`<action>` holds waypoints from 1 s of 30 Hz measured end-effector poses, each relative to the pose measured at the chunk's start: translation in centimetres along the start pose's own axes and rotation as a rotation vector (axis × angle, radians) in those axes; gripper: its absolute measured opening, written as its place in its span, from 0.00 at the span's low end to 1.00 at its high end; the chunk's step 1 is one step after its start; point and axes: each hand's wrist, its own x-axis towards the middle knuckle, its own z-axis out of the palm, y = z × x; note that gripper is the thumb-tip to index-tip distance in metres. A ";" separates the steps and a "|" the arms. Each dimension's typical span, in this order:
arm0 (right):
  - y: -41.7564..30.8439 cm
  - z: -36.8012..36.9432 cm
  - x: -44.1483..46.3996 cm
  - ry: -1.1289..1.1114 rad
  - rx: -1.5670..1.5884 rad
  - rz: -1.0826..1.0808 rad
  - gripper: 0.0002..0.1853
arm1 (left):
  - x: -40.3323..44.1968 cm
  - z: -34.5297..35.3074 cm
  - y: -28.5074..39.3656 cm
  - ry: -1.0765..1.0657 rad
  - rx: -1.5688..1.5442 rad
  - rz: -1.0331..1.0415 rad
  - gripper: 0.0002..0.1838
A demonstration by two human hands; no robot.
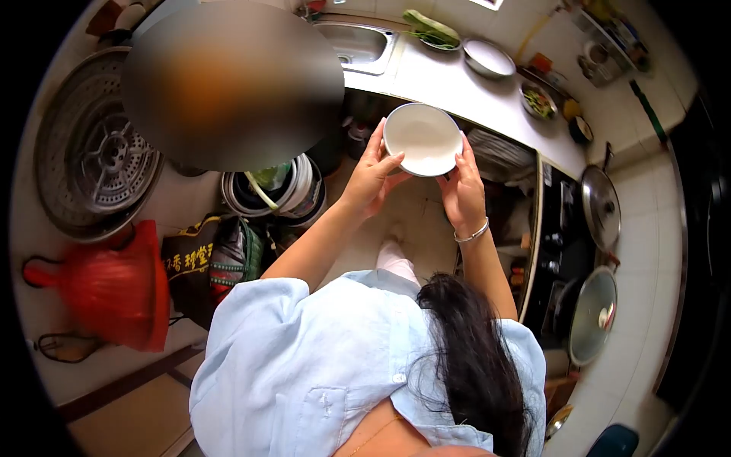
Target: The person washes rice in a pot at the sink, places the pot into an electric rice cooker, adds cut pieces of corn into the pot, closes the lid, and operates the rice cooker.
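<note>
Between my two hands is a round white bowl (423,131) with a dark rim, tipped so that I look down into it. My left hand (369,174) grips the left side, its thumb on the rim and the other fingers partly hidden below. On the opposite side my right hand (464,190) is closed round the rim, with a bracelet on that wrist. The inside looks pale cream. Whether that is the bare bowl or some pale contents, I cannot tell. The bowl is held over the floor, in front of the counter (403,80).
Along the counter are a sink (354,47), a long green vegetable (431,29), a metal basin (489,59) and a bowl of cut food (537,101). A stove (558,228) and lidded pans stand right. Stacked buckets (301,194), steamer trays (114,152) and a red bag (114,286) are left.
</note>
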 end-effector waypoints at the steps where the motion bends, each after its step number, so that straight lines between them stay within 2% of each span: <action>1: 0.6 -0.1 2.8 -0.021 0.003 0.031 0.26 | 2.2 -1.2 0.2 0.035 0.027 0.011 0.40; 5: 3.6 -1.0 17.3 -0.097 -0.008 0.177 0.26 | 13.1 -5.6 2.0 0.185 0.113 0.062 0.38; 8: 5.5 -0.5 24.4 -0.130 -0.017 0.266 0.26 | 18.5 -8.5 3.7 0.311 0.108 0.035 0.34; 9: 6.4 -0.3 27.2 -0.148 -0.026 0.298 0.26 | 20.3 -9.5 4.6 0.372 0.109 0.020 0.30; 13: 10.0 1.2 37.0 -0.093 -0.059 0.363 0.23 | 27.7 -14.2 6.5 0.469 0.180 0.038 0.25; 18: 14.3 3.0 50.0 0.030 -0.056 0.427 0.18 | 39.6 -22.0 8.4 0.489 0.234 0.044 0.27; 20: 17.3 2.4 55.6 0.106 -0.039 0.481 0.18 | 44.3 -25.3 9.0 0.500 0.298 -0.028 0.28; 24: 25.2 -1.1 65.3 0.131 0.053 0.439 0.19 | 52.6 -29.3 9.5 0.578 0.309 -0.170 0.29; 28: 29.5 -2.6 70.3 0.261 -0.065 0.460 0.20 | 58.7 -34.9 7.2 0.601 0.349 -0.345 0.26; 30: 30.9 -3.5 71.8 0.314 -0.119 0.485 0.22 | 60.5 -36.3 5.6 0.671 0.350 -0.352 0.25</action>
